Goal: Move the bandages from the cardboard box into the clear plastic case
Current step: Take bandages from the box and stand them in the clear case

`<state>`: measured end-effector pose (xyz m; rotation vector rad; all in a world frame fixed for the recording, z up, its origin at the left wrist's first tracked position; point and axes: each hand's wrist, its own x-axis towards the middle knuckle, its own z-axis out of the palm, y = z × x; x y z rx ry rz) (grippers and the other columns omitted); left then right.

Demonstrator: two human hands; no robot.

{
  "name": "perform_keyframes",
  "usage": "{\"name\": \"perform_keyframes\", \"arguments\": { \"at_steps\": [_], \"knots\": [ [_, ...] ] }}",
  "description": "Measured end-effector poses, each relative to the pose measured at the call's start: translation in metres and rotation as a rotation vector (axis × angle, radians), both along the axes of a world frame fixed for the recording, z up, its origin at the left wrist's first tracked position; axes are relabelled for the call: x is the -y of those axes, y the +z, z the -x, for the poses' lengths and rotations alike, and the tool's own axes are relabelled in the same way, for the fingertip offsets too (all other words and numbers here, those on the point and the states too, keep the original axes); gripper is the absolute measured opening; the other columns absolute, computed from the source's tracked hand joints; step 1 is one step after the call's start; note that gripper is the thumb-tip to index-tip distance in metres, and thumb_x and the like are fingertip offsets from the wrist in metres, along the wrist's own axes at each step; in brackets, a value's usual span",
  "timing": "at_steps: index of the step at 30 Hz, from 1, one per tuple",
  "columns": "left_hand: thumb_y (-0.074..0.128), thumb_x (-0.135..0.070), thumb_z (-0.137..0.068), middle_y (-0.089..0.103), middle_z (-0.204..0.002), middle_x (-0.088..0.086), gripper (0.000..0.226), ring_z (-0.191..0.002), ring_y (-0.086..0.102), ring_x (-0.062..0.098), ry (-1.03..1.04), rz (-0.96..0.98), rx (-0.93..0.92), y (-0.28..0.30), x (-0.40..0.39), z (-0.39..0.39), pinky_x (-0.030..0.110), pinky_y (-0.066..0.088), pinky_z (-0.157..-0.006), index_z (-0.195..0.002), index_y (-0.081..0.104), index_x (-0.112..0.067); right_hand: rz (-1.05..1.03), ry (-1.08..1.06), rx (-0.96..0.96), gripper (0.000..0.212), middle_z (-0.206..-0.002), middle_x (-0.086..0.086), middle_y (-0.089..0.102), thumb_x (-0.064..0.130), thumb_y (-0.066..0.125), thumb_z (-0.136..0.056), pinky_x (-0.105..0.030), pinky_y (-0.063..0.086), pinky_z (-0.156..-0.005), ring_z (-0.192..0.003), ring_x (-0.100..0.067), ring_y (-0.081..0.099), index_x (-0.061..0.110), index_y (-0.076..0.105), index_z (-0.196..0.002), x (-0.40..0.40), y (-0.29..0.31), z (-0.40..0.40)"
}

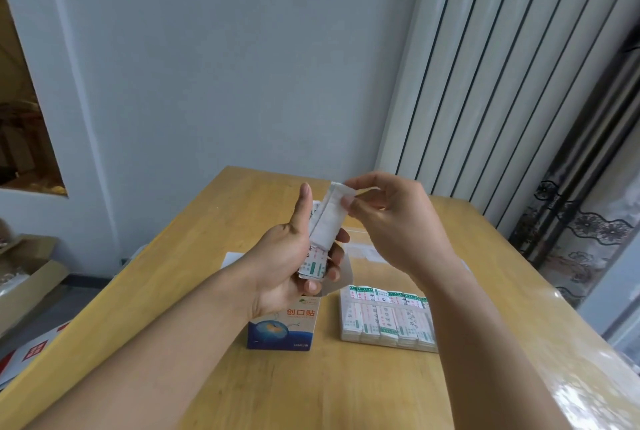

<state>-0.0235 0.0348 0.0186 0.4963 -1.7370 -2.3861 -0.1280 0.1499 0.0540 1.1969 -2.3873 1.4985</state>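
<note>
Presently the left hand [284,256] clamps a bandage stack [313,265] above the box [282,327] while the right hand [384,218] pinches its paper wrap [332,211], apparently unwrapping before loading the case [388,320] mid-tabletop [346,388].

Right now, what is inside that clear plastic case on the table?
The clear plastic case holds a row of white bandage stacks with green bands, standing side by side. How deep each stack goes is hidden, and the right forearm covers its far right end.

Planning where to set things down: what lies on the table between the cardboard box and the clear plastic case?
Head view: only bare wooden table separates the cardboard box from the clear plastic case.
</note>
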Motion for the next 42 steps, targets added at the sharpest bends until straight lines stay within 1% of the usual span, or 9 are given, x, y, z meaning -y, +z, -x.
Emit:
{"name": "perform_keyframes", "arguments": {
  "at_steps": [9,13,18,22,25,28,33,38,42],
  "knots": [
    [0.029,-0.081,-0.086,0.063,-0.069,0.004,0.083,-0.062,0.062,0.016,0.088,-0.072,-0.020,0.002,0.001,0.001,0.020,0.041,-0.037,-0.104,0.067,-0.009,0.296,0.101,-0.130,0.009,-0.080,0.018,0.075,0.021,0.081,-0.084,-0.028,0.058,-0.071,-0.076,-0.006,0.069,0.029,0.076,-0.084,-0.009,0.013,-0.007],
    [0.038,-0.078,-0.087,0.062,-0.074,0.006,0.075,-0.067,0.065,0.016,0.056,-0.200,-0.064,0.004,0.005,-0.001,0.020,0.050,-0.041,-0.108,0.064,-0.011,-0.137,0.153,-0.324,0.007,-0.097,0.028,0.071,0.033,0.081,-0.081,-0.021,0.048,-0.080,-0.097,0.002,0.058,0.039,0.078,-0.085,-0.010,0.013,-0.017],
    [0.064,-0.042,-0.096,0.060,-0.063,0.002,0.036,-0.045,0.058,0.010,0.127,-0.189,-0.048,0.005,0.004,0.000,0.020,0.052,-0.041,-0.108,0.068,-0.008,-0.442,0.268,-0.341,0.015,-0.118,0.030,0.065,0.029,0.072,-0.092,-0.001,0.038,-0.084,-0.102,0.017,0.051,0.039,0.079,-0.101,-0.016,0.017,-0.022],
    [0.067,-0.029,-0.094,0.063,-0.065,0.002,0.020,-0.056,0.067,0.014,0.189,-0.130,-0.080,0.006,0.001,0.001,0.019,0.044,-0.035,-0.100,0.061,-0.011,-0.230,0.107,-0.289,0.016,-0.101,0.030,0.069,0.028,0.073,-0.091,-0.010,0.049,-0.082,-0.097,0.008,0.062,0.040,0.078,-0.099,-0.018,0.019,-0.017],
    [0.078,-0.021,-0.084,0.055,-0.063,-0.001,0.020,-0.057,0.056,0.011,0.165,0.058,-0.082,0.004,-0.001,0.002,0.019,0.036,-0.038,-0.081,0.059,-0.017,-0.143,0.072,-0.183,0.033,-0.117,0.024,0.068,0.037,0.064,-0.097,-0.027,0.054,-0.096,-0.107,0.005,0.063,0.044,0.064,-0.129,-0.013,0.016,-0.018],
    [0.072,-0.009,-0.089,0.064,-0.068,0.002,0.007,-0.062,0.061,0.011,0.116,0.270,-0.050,0.004,-0.008,-0.001,0.021,0.040,-0.042,-0.087,0.066,-0.011,-0.213,0.148,-0.156,0.049,-0.134,0.017,0.062,0.049,0.055,-0.099,-0.033,0.056,-0.092,-0.114,-0.003,0.063,0.052,0.041,-0.146,-0.004,0.011,-0.030],
    [0.055,-0.001,-0.098,0.074,-0.074,0.002,0.015,-0.063,0.070,0.008,0.099,0.447,-0.041,0.007,-0.017,-0.002,0.021,0.048,-0.048,-0.105,0.067,-0.008,-0.172,0.032,-0.212,0.032,-0.130,0.025,0.062,0.040,0.066,-0.094,-0.035,0.057,-0.090,-0.120,-0.002,0.056,0.038,0.068,-0.125,0.007,0.002,-0.040],
    [0.045,0.000,-0.102,0.062,-0.058,-0.002,0.025,-0.050,0.059,0.005,0.095,0.377,-0.055,0.007,-0.018,-0.005,0.023,0.046,-0.048,-0.090,0.063,-0.015,-0.216,0.020,-0.212,0.029,-0.116,0.018,0.070,0.036,0.065,-0.096,0.005,0.037,-0.060,-0.103,0.004,0.055,0.034,0.070,-0.124,0.007,-0.001,-0.033],
    [0.045,-0.001,-0.100,0.044,-0.059,0.000,0.023,-0.049,0.044,0.007,0.087,0.329,-0.052,0.003,-0.015,-0.003,0.022,0.034,-0.045,-0.088,0.057,-0.016,-0.239,0.128,-0.187,0.031,-0.120,0.016,0.071,0.040,0.065,-0.096,-0.001,0.044,-0.079,-0.112,0.002,0.062,0.034,0.070,-0.126,0.002,0.005,-0.033]
  ]
}}
